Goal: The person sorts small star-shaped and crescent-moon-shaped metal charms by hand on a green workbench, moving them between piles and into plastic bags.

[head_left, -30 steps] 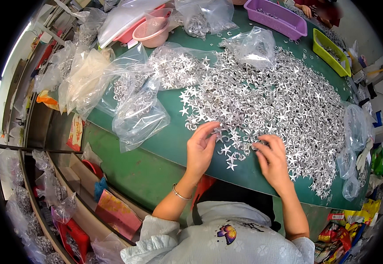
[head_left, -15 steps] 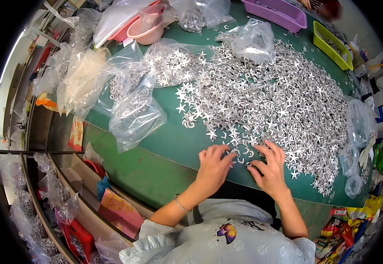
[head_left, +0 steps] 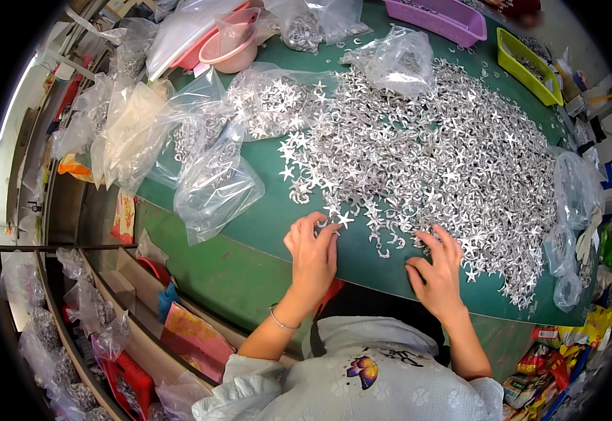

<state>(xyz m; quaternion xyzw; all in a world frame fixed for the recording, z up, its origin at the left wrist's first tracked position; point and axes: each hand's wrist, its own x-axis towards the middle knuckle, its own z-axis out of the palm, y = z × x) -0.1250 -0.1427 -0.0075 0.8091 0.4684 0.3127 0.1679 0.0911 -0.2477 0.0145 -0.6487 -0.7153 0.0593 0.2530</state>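
A broad heap of small silver star and crescent pieces (head_left: pixel 446 154) covers much of the green table (head_left: pixel 264 217). My left hand (head_left: pixel 313 252) is at its near left fringe, fingers curled toward the thumb. A bit of silver shows at those fingertips, too small to name. Just beside them lies a star piece (head_left: pixel 345 219). My right hand (head_left: pixel 438 277) hovers at the heap's near edge, thumb and fingers apart, with nothing visible in it. Between the hands, a few crescent pieces (head_left: pixel 383 251) lie loose at the fringe.
Clear plastic bags (head_left: pixel 214 189) with silver pieces lie left of the heap; another bag (head_left: pixel 404 63) rests on it. A pink basket (head_left: pixel 230 52), a purple tray (head_left: pixel 439 24) and a lime green tray (head_left: pixel 527 70) stand at the back. Shelving (head_left: pixel 120 295) with bags stands left.
My left hand has moved left and slightly away from me, apart from my right hand. My right hand has shifted only a little, its thumb and fingers still apart.
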